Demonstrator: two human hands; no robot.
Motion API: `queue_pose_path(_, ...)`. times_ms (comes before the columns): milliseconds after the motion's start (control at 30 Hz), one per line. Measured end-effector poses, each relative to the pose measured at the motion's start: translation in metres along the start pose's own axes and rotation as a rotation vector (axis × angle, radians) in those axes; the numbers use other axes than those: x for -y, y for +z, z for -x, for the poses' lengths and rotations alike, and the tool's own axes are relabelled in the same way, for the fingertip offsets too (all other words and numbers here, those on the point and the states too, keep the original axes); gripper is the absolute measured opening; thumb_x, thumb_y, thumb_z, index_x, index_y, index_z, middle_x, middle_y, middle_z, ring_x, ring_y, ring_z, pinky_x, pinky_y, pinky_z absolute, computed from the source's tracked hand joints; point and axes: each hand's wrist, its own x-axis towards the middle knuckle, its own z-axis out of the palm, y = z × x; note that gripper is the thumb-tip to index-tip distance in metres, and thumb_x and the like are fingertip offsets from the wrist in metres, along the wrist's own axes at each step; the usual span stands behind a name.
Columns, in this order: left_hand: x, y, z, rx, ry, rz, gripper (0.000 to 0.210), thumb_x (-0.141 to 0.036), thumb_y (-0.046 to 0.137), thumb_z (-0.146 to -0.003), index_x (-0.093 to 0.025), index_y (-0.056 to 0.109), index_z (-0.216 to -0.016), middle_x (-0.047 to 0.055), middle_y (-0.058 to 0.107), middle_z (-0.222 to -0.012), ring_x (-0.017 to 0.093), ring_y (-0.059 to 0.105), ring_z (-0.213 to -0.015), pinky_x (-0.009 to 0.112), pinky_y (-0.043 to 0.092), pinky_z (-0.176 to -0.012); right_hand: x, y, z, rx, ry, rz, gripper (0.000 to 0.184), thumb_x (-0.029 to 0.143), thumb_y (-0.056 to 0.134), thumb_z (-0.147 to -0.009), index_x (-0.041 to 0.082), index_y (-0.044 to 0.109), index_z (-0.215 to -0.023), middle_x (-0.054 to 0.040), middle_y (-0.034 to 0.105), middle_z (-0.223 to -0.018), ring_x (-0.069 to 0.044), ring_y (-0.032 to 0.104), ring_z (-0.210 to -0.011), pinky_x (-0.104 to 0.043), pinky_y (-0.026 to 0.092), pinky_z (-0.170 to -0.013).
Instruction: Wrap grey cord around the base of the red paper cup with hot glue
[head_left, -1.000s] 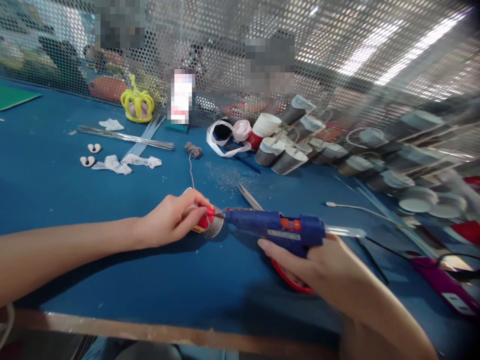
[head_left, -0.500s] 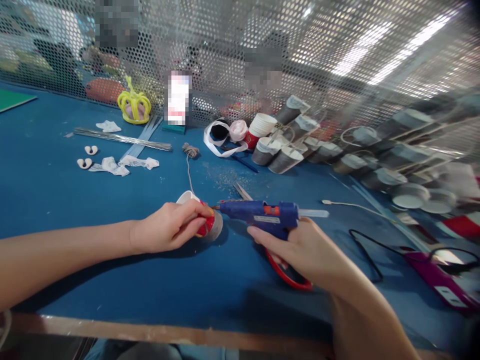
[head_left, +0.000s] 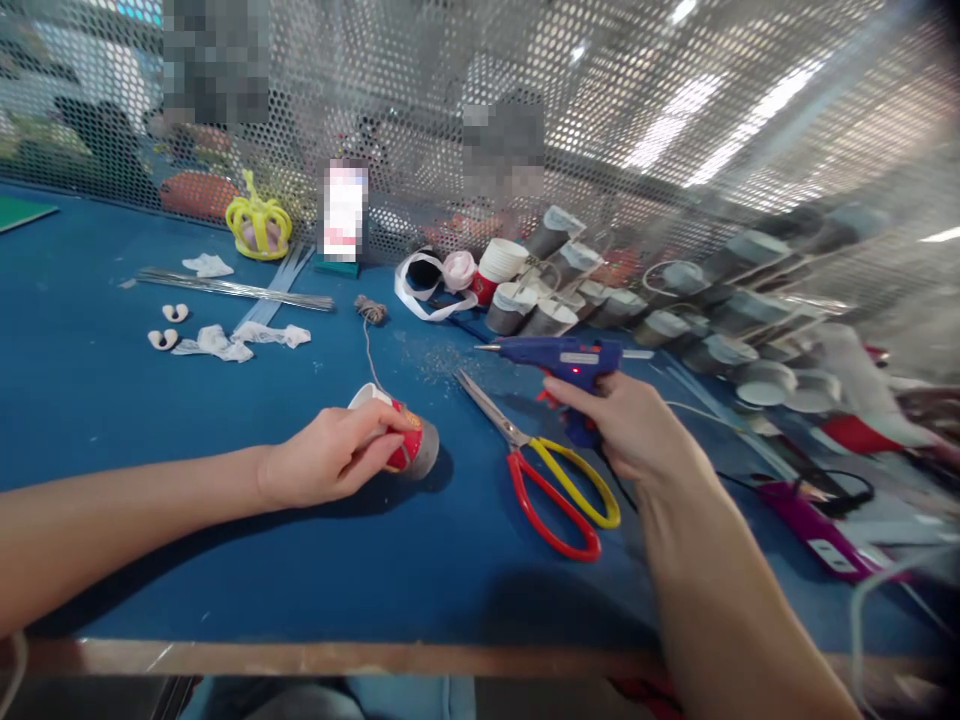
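Note:
My left hand (head_left: 334, 455) holds a small red paper cup (head_left: 401, 445) lying on its side on the blue table (head_left: 112, 420), its white rim toward the back and its grey base toward the right. A thin string (head_left: 369, 340) runs from the cup to a small tangle behind it. My right hand (head_left: 626, 425) grips a blue hot glue gun (head_left: 562, 355), lifted above the table with its nozzle pointing left, well apart from the cup. Red and yellow scissors (head_left: 544, 475) lie shut on the table between my hands.
Many paper cups (head_left: 540, 310) lie in rows at the back right beside white ribbon (head_left: 420, 290). A yellow crown (head_left: 259, 222), metal rods (head_left: 232, 288), white scraps (head_left: 240, 338) lie back left. A purple device (head_left: 814, 520) and cables are at right. A perforated metal screen (head_left: 420, 120) stands behind.
My right hand lifted the glue gun off the cup's base and drew it back to the right, uncovering the scissors. My left hand kept hold of the cup.

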Motion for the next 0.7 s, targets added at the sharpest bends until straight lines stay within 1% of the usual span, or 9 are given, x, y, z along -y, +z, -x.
queue_pose_path(167, -0.003, -0.001, 0.001, -0.013, 0.052, -0.056, 0.013, -0.017, 0.037, -0.092, -0.015, 0.049, -0.095, 0.000, 0.063, -0.070, 0.007, 0.056, -0.049, 0.015, 0.042, -0.046, -0.024, -0.007, -0.032, 0.013, 0.105, 0.094, 0.024, 0.025, 0.065, -0.076, 0.014, 0.055, -0.057, 0.0019, 0.053, -0.051, -0.006, 0.044, -0.041, -0.020, 0.038, -0.040)
queue_pose_path(267, -0.003, -0.001, 0.002, -0.010, 0.101, -0.049, 0.013, -0.018, 0.037, -0.092, -0.016, 0.049, -0.096, 0.001, 0.064, -0.071, 0.009, 0.058, -0.052, 0.017, 0.045, -0.050, -0.037, -0.007, -0.040, 0.017, 0.108, 0.193, 0.020, 0.029, 0.059, -0.084, 0.012, 0.058, -0.073, 0.0030, 0.056, -0.062, -0.006, 0.049, -0.048, -0.020, 0.043, -0.045)
queue_pose_path(333, -0.003, -0.001, 0.002, -0.014, 0.132, -0.028, 0.013, -0.017, 0.037, -0.092, -0.015, 0.049, -0.098, 0.002, 0.064, -0.072, 0.010, 0.060, -0.055, 0.018, 0.047, -0.052, -0.040, -0.008, -0.040, -0.001, 0.059, 0.254, 0.019, 0.030, 0.057, -0.086, 0.013, 0.058, -0.080, 0.0035, 0.057, -0.068, -0.007, 0.052, -0.053, -0.022, 0.045, -0.049)
queue_pose_path(400, -0.002, -0.001, 0.003, -0.023, 0.149, -0.021, 0.014, -0.017, 0.037, -0.092, -0.015, 0.049, -0.099, 0.003, 0.065, -0.072, 0.010, 0.061, -0.058, 0.018, 0.048, -0.054, -0.037, -0.009, -0.037, -0.026, -0.025, 0.292, 0.024, 0.031, 0.062, -0.081, 0.015, 0.056, -0.064, 0.0030, 0.054, -0.060, -0.008, 0.051, -0.053, -0.022, 0.043, -0.050)
queue_pose_path(467, -0.002, 0.000, 0.003, -0.023, 0.156, -0.025, 0.014, -0.017, 0.037, -0.092, -0.016, 0.049, -0.099, 0.003, 0.066, -0.074, 0.011, 0.062, -0.060, 0.019, 0.050, -0.056, -0.028, -0.006, -0.029, -0.027, -0.121, 0.301, 0.038, 0.034, 0.068, -0.073, 0.020, 0.047, -0.046, 0.0014, 0.049, -0.049, -0.012, 0.051, -0.054, -0.024, 0.039, -0.050)
queue_pose_path(500, -0.002, 0.000, 0.004, -0.018, 0.158, -0.028, 0.014, -0.016, 0.037, -0.092, -0.016, 0.049, -0.099, 0.003, 0.066, -0.075, 0.011, 0.063, -0.061, 0.019, 0.050, -0.057, -0.021, -0.003, -0.024, -0.012, -0.163, 0.297, 0.040, 0.038, 0.069, -0.071, 0.022, 0.046, -0.043, -0.0003, 0.049, -0.047, -0.014, 0.053, -0.057, -0.026, 0.039, -0.051)
queue_pose_path(600, -0.004, 0.000, 0.005, -0.004, 0.172, -0.030, 0.014, -0.015, 0.037, -0.092, -0.016, 0.049, -0.099, 0.004, 0.067, -0.077, 0.012, 0.065, -0.066, 0.020, 0.052, -0.060, 0.000, 0.018, -0.003, 0.143, -0.242, 0.271, 0.035, 0.050, 0.064, -0.072, 0.020, 0.062, -0.053, -0.0047, 0.063, -0.061, -0.019, 0.059, -0.068, -0.030, 0.043, -0.062)
queue_pose_path(633, -0.005, 0.000, 0.005, 0.000, 0.179, -0.029, 0.014, -0.015, 0.038, -0.091, -0.016, 0.049, -0.100, 0.004, 0.068, -0.078, 0.012, 0.065, -0.067, 0.021, 0.053, -0.061, 0.006, 0.027, 0.006, 0.227, -0.251, 0.259, 0.037, 0.055, 0.060, -0.073, 0.020, 0.067, -0.062, -0.0057, 0.067, -0.071, -0.019, 0.060, -0.073, -0.031, 0.045, -0.067)
queue_pose_path(700, -0.007, 0.000, 0.005, 0.007, 0.195, -0.024, 0.015, -0.014, 0.038, -0.091, -0.015, 0.049, -0.100, 0.005, 0.068, -0.079, 0.013, 0.066, -0.068, 0.021, 0.053, -0.062, 0.017, 0.047, 0.022, 0.423, -0.249, 0.221, 0.050, 0.063, 0.047, -0.078, 0.021, 0.071, -0.067, -0.0053, 0.071, -0.082, -0.019, 0.063, -0.078, -0.033, 0.047, -0.074)
